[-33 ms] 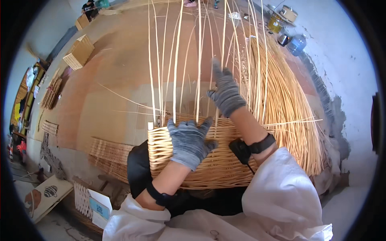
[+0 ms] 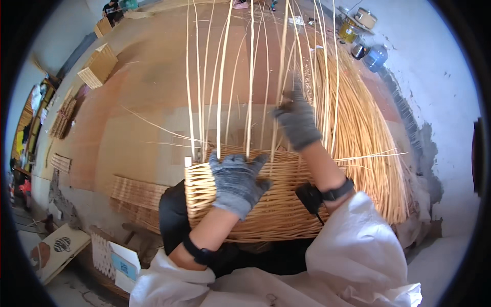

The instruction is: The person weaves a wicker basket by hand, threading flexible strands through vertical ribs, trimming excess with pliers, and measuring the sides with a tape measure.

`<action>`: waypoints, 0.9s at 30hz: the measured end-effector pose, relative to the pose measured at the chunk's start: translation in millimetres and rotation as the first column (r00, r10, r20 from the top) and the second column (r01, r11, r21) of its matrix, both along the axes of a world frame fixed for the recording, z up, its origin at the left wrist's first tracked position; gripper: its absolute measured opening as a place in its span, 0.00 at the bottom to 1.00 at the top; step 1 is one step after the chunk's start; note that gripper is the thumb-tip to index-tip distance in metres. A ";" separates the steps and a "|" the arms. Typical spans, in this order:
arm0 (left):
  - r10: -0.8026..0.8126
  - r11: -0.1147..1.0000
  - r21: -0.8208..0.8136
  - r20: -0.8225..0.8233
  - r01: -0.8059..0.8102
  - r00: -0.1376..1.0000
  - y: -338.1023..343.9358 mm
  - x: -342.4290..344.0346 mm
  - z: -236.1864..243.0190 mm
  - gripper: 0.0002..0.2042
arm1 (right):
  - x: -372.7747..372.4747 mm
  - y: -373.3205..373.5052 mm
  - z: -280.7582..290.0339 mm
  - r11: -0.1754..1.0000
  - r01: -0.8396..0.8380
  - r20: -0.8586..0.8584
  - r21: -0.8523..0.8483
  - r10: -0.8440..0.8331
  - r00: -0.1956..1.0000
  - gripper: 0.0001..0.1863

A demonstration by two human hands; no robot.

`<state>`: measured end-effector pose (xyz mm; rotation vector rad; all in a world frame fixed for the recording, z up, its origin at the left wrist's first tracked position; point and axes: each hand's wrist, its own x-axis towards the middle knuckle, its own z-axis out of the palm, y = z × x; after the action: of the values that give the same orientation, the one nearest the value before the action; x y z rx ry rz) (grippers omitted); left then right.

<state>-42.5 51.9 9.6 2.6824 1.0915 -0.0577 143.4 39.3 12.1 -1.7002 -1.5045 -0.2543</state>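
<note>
A woven wicker basket (image 2: 276, 204) lies across my lap, its tall pale willow rods (image 2: 249, 92) rising from the far edge. My left hand (image 2: 236, 181), in a grey knit glove, presses on the weave close to the left end. Its fingers are spread toward the edge, with rods coming up beside them. My right hand (image 2: 299, 120), gloved the same way, is raised among the rods at the right. Motion smears its fingers, so I cannot make out whether they grip a rod.
A large bundle of willow rods (image 2: 360, 148) lies at the right along the wall. Woven mats (image 2: 135, 192) are on the floor at the left, and a wicker box (image 2: 98, 65) stands farther back. Beyond the bundle are a kettle (image 2: 359, 51) and a water jug (image 2: 376, 57). Another person (image 2: 111, 10) sits far left.
My right hand has moved slightly right and nearer, and its outstretched finger is now blurred. My left hand stays on the weave; the whole view has shifted a little.
</note>
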 end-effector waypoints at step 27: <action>0.639 0.735 -0.678 0.685 -0.015 0.350 70.0 -84.1 -24.6 0.20 | -32.5 -64.8 10.0 0.908 -0.129 0.103 -0.400 0.184 0.977 0.11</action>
<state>-126.6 121.8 -15.0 1.4088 0.9690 0.9078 110.9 -25.5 22.1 -1.8843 -1.8835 0.0196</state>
